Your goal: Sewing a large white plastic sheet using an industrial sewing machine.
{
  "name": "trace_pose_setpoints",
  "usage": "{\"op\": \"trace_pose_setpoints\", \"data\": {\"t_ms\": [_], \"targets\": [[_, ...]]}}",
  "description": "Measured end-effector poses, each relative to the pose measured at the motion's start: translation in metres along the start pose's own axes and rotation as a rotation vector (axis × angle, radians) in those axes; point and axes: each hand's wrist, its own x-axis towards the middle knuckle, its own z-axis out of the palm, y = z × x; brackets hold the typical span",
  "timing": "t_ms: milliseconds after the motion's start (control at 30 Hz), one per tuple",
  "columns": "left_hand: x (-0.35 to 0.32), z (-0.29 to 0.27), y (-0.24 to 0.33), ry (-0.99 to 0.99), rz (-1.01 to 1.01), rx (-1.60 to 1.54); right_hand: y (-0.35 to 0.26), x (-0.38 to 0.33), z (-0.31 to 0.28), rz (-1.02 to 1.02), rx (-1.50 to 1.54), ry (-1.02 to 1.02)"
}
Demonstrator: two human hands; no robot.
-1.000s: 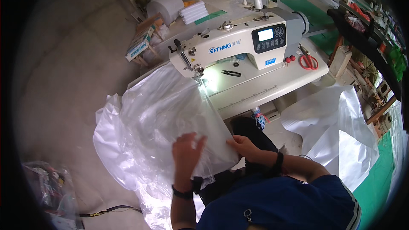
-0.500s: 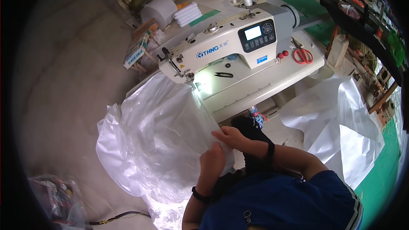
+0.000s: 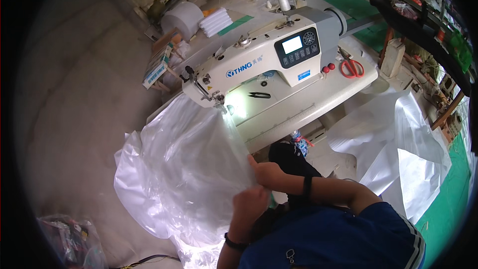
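Workshop desk (image 3: pixel 294 123) beneath a white industrial sewing machine (image 3: pixel 261 65), translucent plastic sheet (image 3: pixel 186 157) draped from its needle end, right edge pinched in the fingers (image 3: pixel 253 162) of the right hand (image 3: pixel 268 174), left hand (image 3: pixel 250 203) just below at the near edge, grip too blurred to tell.

L hand (image 3: pixel 250 201) — open-fingered over clear sheet (image 3: pixel 189 164) 1s ago — now curled by its edge, nearer R hand (image 3: pixel 267 173)

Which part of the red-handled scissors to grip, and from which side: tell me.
Best by the red handle loops, probably with the right hand, coming from the near side of the table: the scissors lie with their loops toward the person and their blades pointing away, beside the sewing machine.
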Motion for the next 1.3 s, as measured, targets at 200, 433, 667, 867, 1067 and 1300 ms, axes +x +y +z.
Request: {"op": "trace_pose_setpoints", "data": {"t_ms": [200, 433, 667, 867, 1067, 1300], "targets": [[0.045, 0.005, -0.123, 0.543, -0.101, 0.126, -0.039, 0.025, -0.012, -0.051, -0.090, 0.037], [0.066, -0.004, -0.170, 0.372, -0.371, 0.239, -0.031, 0.058, -0.017, -0.020, -0.220, 0.075], [0.100, -0.017, -0.190, 0.374, -0.363, 0.228, -0.034, 0.106, -0.038, 0.035, -0.330, -0.023], [0.132, -0.034, -0.198, 0.289, -0.426, 0.224, -0.026, 0.145, -0.031, 0.094, -0.270, -0.042], [0.148, -0.048, -0.194, 0.239, -0.459, 0.199, -0.009, 0.174, -0.023, 0.161, -0.130, 0.118], [0.120, -0.035, -0.184, 0.395, -0.306, 0.070, -0.006, 0.143, -0.005, 0.516, 1.375, -0.219]]}}
